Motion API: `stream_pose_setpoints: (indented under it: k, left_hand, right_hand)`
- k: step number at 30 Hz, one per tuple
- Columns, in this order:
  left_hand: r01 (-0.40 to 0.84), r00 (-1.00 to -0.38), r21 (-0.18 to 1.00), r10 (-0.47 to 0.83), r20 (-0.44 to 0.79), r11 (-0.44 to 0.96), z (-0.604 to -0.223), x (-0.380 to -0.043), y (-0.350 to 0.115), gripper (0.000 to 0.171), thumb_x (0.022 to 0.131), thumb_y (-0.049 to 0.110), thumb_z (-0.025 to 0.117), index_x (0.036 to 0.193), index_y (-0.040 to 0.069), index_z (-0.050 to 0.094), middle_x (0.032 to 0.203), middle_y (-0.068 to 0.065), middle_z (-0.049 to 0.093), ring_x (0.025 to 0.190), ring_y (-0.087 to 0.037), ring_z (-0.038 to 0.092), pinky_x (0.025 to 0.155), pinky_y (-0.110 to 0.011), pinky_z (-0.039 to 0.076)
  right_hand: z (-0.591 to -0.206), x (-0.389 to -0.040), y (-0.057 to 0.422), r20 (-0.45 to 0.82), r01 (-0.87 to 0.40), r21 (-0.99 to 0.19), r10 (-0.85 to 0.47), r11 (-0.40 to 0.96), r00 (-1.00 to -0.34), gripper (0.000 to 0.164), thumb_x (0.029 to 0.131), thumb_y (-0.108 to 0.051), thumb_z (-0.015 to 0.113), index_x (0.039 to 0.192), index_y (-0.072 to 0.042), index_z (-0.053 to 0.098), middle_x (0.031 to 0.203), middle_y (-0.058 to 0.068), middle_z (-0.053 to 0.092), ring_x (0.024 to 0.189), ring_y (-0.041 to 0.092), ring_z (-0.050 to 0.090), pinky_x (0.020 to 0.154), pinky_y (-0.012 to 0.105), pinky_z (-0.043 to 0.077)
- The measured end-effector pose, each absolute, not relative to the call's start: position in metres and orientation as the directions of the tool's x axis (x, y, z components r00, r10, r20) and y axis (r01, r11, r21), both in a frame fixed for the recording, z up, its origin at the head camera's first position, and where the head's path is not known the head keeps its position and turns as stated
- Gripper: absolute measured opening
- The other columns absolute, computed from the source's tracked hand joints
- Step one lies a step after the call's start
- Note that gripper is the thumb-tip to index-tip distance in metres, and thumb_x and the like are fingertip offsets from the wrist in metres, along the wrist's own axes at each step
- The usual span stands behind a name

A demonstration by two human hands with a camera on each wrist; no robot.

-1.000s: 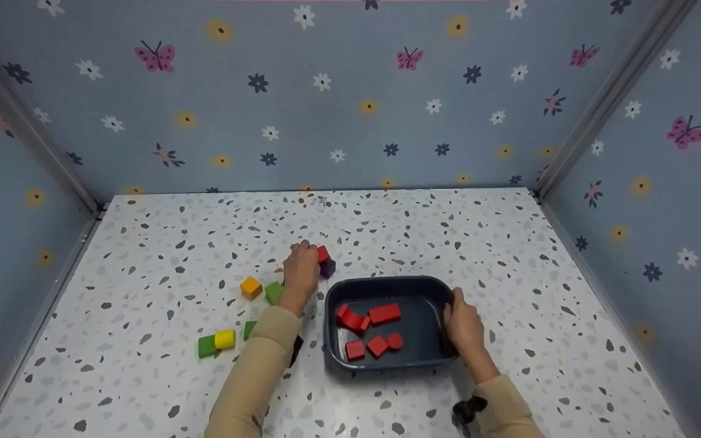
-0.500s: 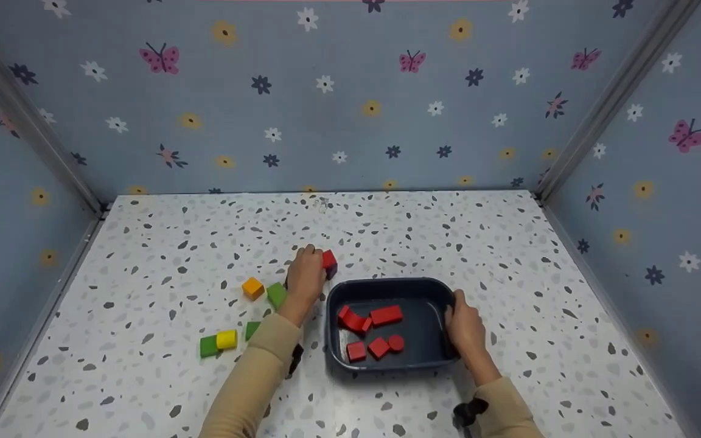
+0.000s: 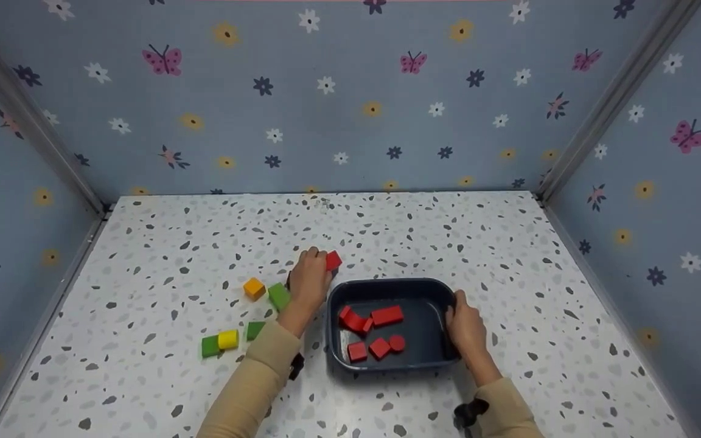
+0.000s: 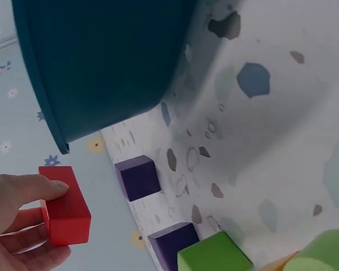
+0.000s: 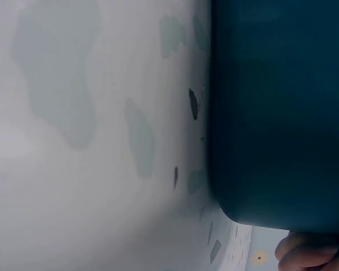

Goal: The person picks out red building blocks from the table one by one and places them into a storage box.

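My left hand (image 3: 309, 280) pinches a red block (image 4: 68, 212) between thumb and fingers, close to the far left corner of a dark blue rectangular container (image 3: 426, 331). In the left wrist view two purple blocks (image 4: 138, 178) lie on the table below that hand, one of them beside a green block (image 4: 214, 254). In the head view the hand hides these purple blocks. Inside the container several red pieces (image 3: 387, 315) are spread toward its left half. My right hand (image 3: 467, 325) grips the container's right rim; only some of its fingers (image 5: 308, 254) show in the right wrist view.
Left of the container lie an orange cube (image 3: 254, 289), a green block (image 3: 279, 296), another green block (image 3: 255, 330), and a yellow cylinder (image 3: 228, 339) against a green piece (image 3: 210, 346). Flower-patterned walls (image 3: 350, 91) border the speckled white table (image 3: 156, 255).
My left hand has moved slightly right with the red block, off the purple block it overlapped, toward the container. The right hand keeps its hold, and the container stays put.
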State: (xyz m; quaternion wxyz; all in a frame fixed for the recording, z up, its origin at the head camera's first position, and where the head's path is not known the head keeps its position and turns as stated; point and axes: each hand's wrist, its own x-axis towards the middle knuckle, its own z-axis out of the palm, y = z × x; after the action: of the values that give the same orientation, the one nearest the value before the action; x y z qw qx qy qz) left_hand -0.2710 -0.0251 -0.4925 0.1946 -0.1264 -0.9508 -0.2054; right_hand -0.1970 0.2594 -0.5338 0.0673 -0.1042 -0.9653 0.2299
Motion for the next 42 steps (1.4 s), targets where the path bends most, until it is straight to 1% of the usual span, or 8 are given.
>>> stream_pose_setpoints:
  k: [5,10,13,17,19,32,37,42]
  left_hand:
    - [0.349,-0.878,0.359,0.168,0.448,0.866,-0.488,-0.263,-0.022,0.024,0.07,0.008,0.072,0.09,-0.002,0.062,0.086,-0.013,0.055,0.082,-0.027,0.054,0.067,-0.037,0.048]
    - [0.38,-0.866,0.378,0.18,0.467,0.844,-0.484,-0.256,-0.017,0.023,0.069,0.004,0.07,0.09,-0.002,0.062,0.087,-0.013,0.055,0.089,-0.031,0.054,0.072,-0.038,0.047]
    - [0.399,-0.855,0.394,0.181,0.485,0.828,-0.483,-0.252,-0.014,0.022,0.068,0.003,0.071,0.088,-0.002,0.061,0.083,-0.012,0.054,0.084,-0.029,0.054,0.07,-0.037,0.047]
    - [0.422,-0.841,0.404,0.185,0.508,0.812,-0.484,-0.248,-0.011,0.022,0.068,0.003,0.07,0.087,-0.001,0.061,0.079,-0.009,0.052,0.075,-0.025,0.052,0.062,-0.036,0.047]
    - [0.431,-0.839,0.404,0.193,0.509,0.807,-0.483,-0.245,-0.009,0.023,0.068,0.003,0.069,0.089,-0.001,0.061,0.08,-0.009,0.052,0.074,-0.025,0.052,0.061,-0.036,0.046]
    - [0.438,-0.866,0.468,0.221,0.448,0.767,-0.485,-0.231,0.006,0.029,0.069,0.005,0.071,0.096,-0.001,0.062,0.085,-0.009,0.054,0.079,-0.023,0.053,0.066,-0.035,0.047]
    - [0.429,-0.878,0.48,0.227,0.422,0.765,-0.49,-0.225,0.014,0.025,0.069,0.008,0.072,0.091,0.0,0.062,0.081,-0.008,0.053,0.075,-0.02,0.052,0.063,-0.034,0.047]
    - [0.41,-0.893,0.496,0.225,0.391,0.766,-0.491,-0.219,0.022,0.023,0.07,0.01,0.072,0.089,0.003,0.063,0.079,-0.006,0.052,0.073,-0.02,0.053,0.057,-0.04,0.045]
  right_hand:
    - [-0.534,-0.197,0.259,0.094,0.168,-0.453,0.234,0.875,-0.968,0.019,0.087,-0.008,0.049,0.105,-0.002,0.045,0.076,0.02,0.059,0.055,0.028,0.055,0.043,0.039,0.04]
    - [-0.536,-0.196,0.259,0.097,0.164,-0.453,0.232,0.876,-0.968,0.019,0.086,-0.008,0.049,0.103,-0.002,0.045,0.077,0.02,0.059,0.055,0.028,0.055,0.044,0.04,0.04]
    - [-0.537,-0.196,0.259,0.111,0.153,-0.458,0.227,0.876,-0.968,0.018,0.086,-0.007,0.05,0.102,-0.002,0.045,0.074,0.019,0.059,0.054,0.028,0.055,0.042,0.039,0.039]
    - [-0.537,-0.195,0.26,0.139,0.133,-0.458,0.218,0.879,-0.966,0.015,0.085,-0.007,0.05,0.099,-0.003,0.045,0.069,0.018,0.057,0.05,0.028,0.054,0.04,0.039,0.038]
    - [-0.537,-0.195,0.26,0.144,0.129,-0.457,0.216,0.88,-0.966,0.015,0.085,-0.007,0.05,0.099,-0.003,0.045,0.067,0.018,0.057,0.05,0.028,0.054,0.04,0.038,0.038]
    - [-0.535,-0.197,0.259,0.112,0.156,-0.466,0.233,0.871,-0.966,0.014,0.086,-0.008,0.049,0.099,-0.003,0.045,0.072,0.018,0.058,0.054,0.028,0.054,0.043,0.04,0.039]
    - [-0.536,-0.196,0.259,0.123,0.15,-0.461,0.23,0.875,-0.966,0.015,0.086,-0.008,0.049,0.099,-0.003,0.045,0.071,0.02,0.058,0.053,0.03,0.055,0.042,0.041,0.038]
    - [-0.536,-0.196,0.259,0.131,0.14,-0.467,0.224,0.873,-0.966,0.016,0.086,-0.007,0.05,0.1,-0.003,0.045,0.071,0.019,0.058,0.053,0.03,0.055,0.042,0.041,0.039]
